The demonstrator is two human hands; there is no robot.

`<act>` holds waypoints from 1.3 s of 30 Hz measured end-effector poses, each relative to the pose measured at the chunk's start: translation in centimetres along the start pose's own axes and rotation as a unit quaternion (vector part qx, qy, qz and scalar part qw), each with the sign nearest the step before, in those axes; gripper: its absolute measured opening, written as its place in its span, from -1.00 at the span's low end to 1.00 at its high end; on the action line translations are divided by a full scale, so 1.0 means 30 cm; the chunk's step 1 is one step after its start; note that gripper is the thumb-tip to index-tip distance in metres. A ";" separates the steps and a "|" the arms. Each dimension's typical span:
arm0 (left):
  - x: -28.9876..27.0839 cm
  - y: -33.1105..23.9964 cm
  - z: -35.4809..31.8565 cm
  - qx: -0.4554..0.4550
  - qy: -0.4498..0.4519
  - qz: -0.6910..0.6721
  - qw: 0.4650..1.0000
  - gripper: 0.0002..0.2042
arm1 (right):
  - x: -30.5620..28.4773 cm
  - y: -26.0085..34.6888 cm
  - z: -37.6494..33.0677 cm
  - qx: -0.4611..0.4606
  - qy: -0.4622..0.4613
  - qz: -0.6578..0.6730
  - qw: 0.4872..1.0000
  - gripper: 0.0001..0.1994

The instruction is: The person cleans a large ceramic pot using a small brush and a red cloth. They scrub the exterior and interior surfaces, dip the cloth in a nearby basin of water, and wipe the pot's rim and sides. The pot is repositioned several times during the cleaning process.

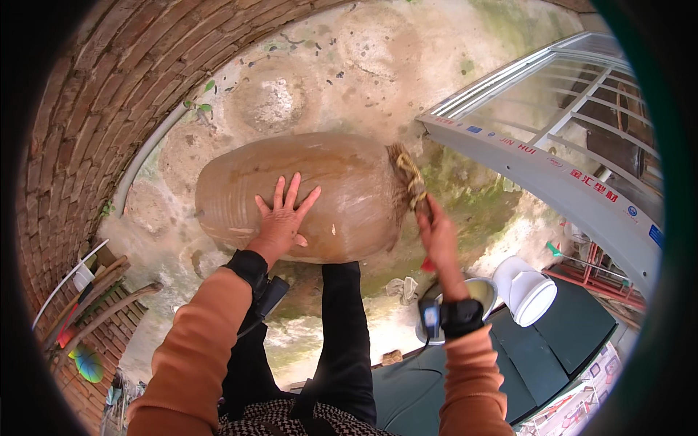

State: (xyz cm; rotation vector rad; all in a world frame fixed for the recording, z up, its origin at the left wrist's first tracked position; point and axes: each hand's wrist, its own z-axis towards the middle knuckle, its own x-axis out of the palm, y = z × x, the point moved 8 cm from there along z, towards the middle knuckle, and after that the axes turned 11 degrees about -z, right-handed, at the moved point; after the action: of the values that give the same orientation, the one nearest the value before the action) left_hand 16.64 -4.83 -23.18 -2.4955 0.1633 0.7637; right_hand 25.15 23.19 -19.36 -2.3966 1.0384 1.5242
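Appears mid-scrub, with brown jar lying sideways on concrete ground, empty left hand spread flat atop it, right hand gripping twine-bound brush at its right end, remaining area indeterminable.

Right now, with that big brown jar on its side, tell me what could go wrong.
The rounded jar could roll despite the left hand spread on it, perhaps into the person's legs. The green-stained ground might be slippery underfoot. If the right hand swings the brush wide, it might knock the glazed frame.
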 end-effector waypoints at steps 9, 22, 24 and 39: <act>0.005 0.005 -0.002 -0.004 0.002 -0.002 1.000 0.13 | -0.018 0.025 -0.044 0.087 0.110 0.127 0.982 -0.54; 0.007 0.003 0.001 -0.023 0.021 0.017 0.999 0.14 | 0.019 0.044 0.192 0.037 0.053 0.153 0.986 -0.54; 0.001 0.000 0.003 -0.019 0.016 0.023 0.999 0.14 | 0.004 0.038 0.223 0.036 0.010 0.136 0.990 -0.52; 0.007 0.003 0.001 -0.017 0.012 0.003 1.000 0.16 | 0.084 -0.007 0.442 0.048 0.060 0.229 0.970 -0.57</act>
State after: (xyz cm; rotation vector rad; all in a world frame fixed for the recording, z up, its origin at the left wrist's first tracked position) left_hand 16.77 -4.90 -23.35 -2.5391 0.1679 0.7448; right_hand 15.92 27.93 -27.97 -2.3112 1.7466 1.4118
